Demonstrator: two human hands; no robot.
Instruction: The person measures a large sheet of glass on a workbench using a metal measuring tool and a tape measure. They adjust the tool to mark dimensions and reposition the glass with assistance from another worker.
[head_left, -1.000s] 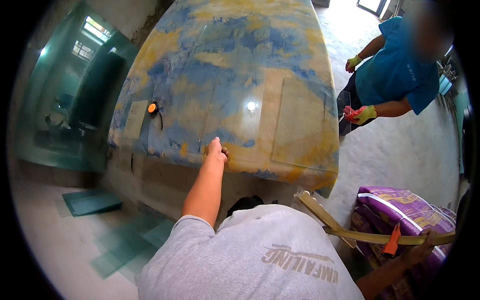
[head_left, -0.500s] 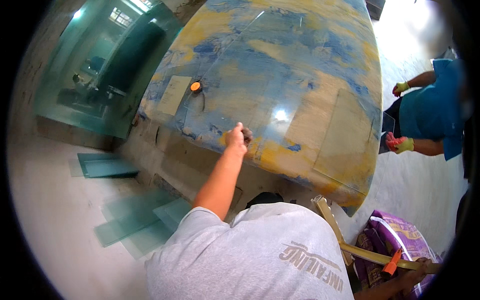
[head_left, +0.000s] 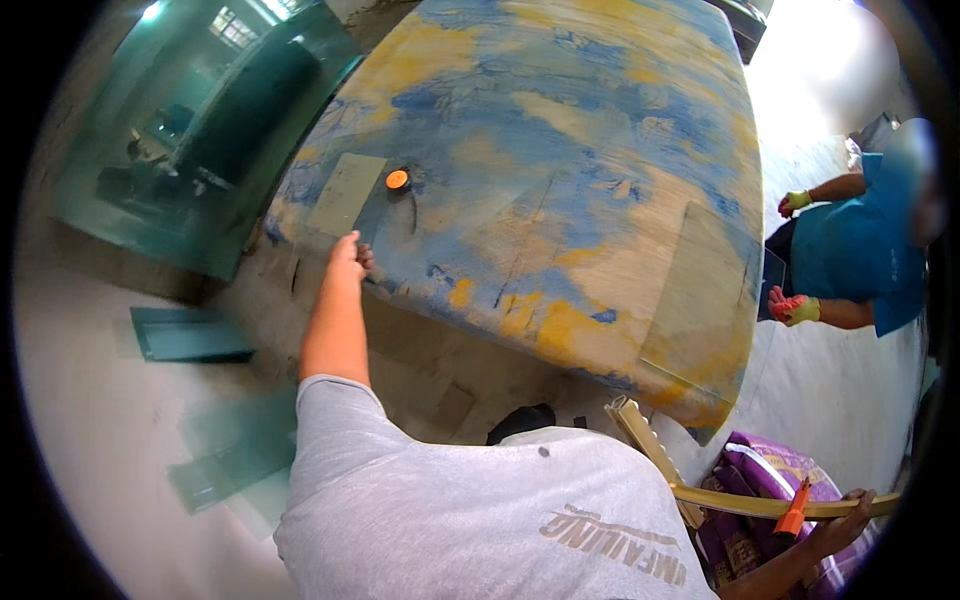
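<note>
Fingers of the right hand (head_left: 852, 518) clamp the long gold-coloured bar (head_left: 735, 501) near the purple sacks (head_left: 740, 462); keep it steady. Left fingers (head_left: 353, 240) curl at the cloth-covered bench (head_left: 480, 50); grip cannot be determined.

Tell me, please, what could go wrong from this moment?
The golden bar in the right hand could swing and strike the glass pane on the blue-and-yellow table. The left hand, near the round orange-topped object, might knock it. The glass sheets on the floor could crack if someone steps there.
</note>
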